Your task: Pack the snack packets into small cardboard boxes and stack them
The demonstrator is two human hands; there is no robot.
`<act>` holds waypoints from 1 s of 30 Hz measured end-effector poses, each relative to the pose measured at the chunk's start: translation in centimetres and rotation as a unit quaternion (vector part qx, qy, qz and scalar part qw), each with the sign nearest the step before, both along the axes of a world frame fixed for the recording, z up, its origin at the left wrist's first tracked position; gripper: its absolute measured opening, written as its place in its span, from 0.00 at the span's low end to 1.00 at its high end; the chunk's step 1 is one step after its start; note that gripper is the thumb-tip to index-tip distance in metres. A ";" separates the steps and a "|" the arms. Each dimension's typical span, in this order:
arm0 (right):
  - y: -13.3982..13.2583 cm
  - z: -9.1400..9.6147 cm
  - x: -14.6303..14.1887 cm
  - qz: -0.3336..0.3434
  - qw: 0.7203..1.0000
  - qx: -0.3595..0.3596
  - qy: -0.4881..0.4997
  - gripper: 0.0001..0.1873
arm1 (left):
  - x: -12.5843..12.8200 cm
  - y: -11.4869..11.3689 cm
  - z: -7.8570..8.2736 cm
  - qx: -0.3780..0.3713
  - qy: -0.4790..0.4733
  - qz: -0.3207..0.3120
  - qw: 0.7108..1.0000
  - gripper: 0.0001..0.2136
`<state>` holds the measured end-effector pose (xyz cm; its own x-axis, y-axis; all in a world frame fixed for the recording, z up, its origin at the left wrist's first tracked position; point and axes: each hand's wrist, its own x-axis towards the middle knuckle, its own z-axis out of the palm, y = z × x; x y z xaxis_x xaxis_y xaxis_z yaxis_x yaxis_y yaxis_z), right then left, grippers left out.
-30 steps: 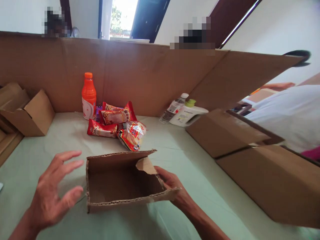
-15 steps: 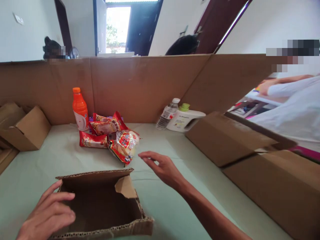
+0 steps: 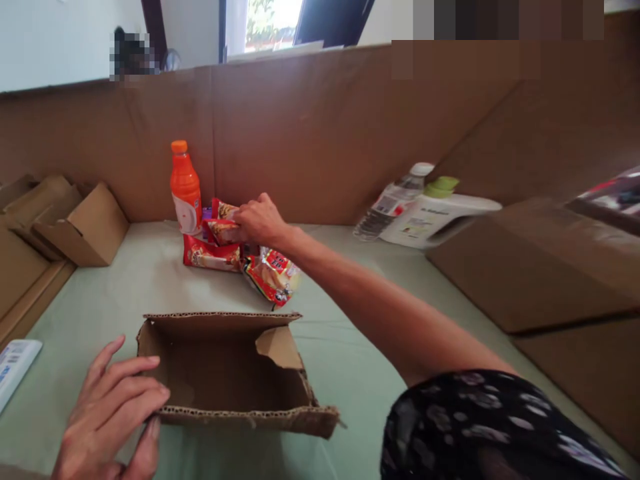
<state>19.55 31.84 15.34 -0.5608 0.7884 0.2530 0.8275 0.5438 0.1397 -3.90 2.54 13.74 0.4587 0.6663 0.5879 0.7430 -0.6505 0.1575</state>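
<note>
My left hand lies against the left edge of an open cardboard box, its fingers stretched and spread over the rim. The thumb sits lower, by the front left corner. Inside the box only bare cardboard shows. My right hand reaches past the box, its fingers closed on a red snack packet in the pile; the fingertips are partly hidden. Another red snack packet lies in front of it. A shiny red-and-clear food bag is just below my right wrist. An orange bottle stands left of the pile.
A clear water bottle leans beside a white jug with a green cap at the back right. Cardboard boxes stand at left, and more cardboard borders the right. A tall cardboard wall closes the back.
My right hand has moved forward and left from beside the food bag onto the upper snack packet. My left hand stays at the box's left edge. The whole view has shifted.
</note>
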 end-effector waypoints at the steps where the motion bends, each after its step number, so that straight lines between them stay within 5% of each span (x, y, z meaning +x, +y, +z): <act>1: 0.0 0.2 0.4 -0.011 1.000 0.003 0.000 0.11 | -0.1 -0.3 -0.2 -0.005 -0.004 0.000 1.000 0.16; 3: -0.8 1.2 2.1 -0.031 0.997 0.042 0.054 0.11 | -0.3 -0.7 -0.8 -0.017 -0.021 0.001 1.000 0.17; 5: -2.8 3.0 4.1 -0.027 0.971 0.115 0.207 0.08 | -0.4 -1.0 -1.4 -0.024 -0.045 -0.002 0.999 0.17; 9: -10.1 6.0 6.2 0.070 0.845 0.167 0.504 0.06 | -0.3 -1.0 -1.9 -0.026 -0.085 -0.010 0.996 0.15; 12: -16.4 5.9 5.3 0.114 0.795 0.161 0.574 0.08 | -0.2 -0.8 -2.1 -0.012 -0.092 -0.022 0.995 0.16; 17: -21.7 2.7 3.4 0.215 0.875 0.049 0.432 0.09 | -0.1 -1.2 -2.0 -0.015 -0.108 0.013 0.994 0.13; 23: -20.5 1.4 3.5 0.262 0.946 -0.116 0.152 0.13 | 0.3 -1.7 -1.6 -0.016 -0.139 0.032 0.990 0.09; 27: -19.9 1.7 1.4 0.259 0.940 -0.222 -0.027 0.12 | 0.8 -1.6 -1.4 -0.016 -0.149 0.030 0.988 0.09; 30: -19.6 1.7 -0.2 0.289 0.913 -0.285 -0.049 0.13 | 0.8 -1.5 -1.2 -0.022 -0.137 0.028 0.990 0.09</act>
